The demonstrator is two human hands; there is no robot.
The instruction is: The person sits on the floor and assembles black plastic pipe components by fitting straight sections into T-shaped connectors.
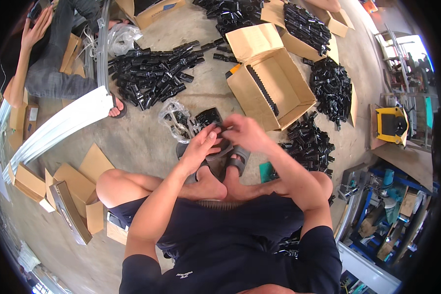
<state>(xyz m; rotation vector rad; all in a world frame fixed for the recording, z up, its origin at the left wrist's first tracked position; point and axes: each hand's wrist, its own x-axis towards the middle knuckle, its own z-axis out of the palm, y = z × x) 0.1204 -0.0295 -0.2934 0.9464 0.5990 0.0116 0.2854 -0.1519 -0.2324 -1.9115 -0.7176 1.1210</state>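
My left hand and my right hand meet in front of me, above my sandalled feet. Both are closed, their fingertips pinching a small black part between them. The fingers cover most of it, so its exact kind does not show. Just beyond the hands stands a black container with dark pieces in it. Beside that, to the left, lies a clear plastic bag holding small parts.
An open cardboard box with a row of black parts stands ahead right. Black fittings lie in heaps ahead left and at right. White strips and a seated person are at left. Emptied-looking cartons lie nearer.
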